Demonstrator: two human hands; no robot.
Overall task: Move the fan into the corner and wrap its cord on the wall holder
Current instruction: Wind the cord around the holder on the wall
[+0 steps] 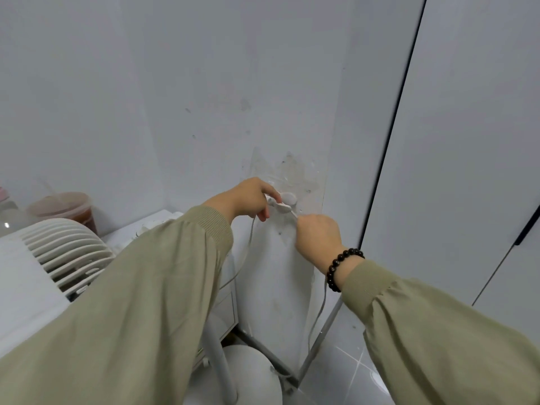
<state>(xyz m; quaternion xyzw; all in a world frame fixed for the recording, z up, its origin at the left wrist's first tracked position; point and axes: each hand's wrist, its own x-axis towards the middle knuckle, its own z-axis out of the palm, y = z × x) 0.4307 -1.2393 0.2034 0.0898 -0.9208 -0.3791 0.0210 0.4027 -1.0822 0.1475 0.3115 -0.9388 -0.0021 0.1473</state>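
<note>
While the fan [67,249] is standing with its round base [251,372] close to the corner, I am judging the move done and the wrapping only begun. My left hand [251,197] is pinching the white cord [249,247] at the wall holder [287,199], fingers curled. My right hand [318,238] is gripping the cord just beside the holder in a closed fist. Slack is hanging floorward, so turns are remaining.

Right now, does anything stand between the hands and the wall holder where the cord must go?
Nothing visible does. The left hand grips the cord right beside the wall holder, and the right hand holds it just below the holder. Only bare wall lies around it.
</note>
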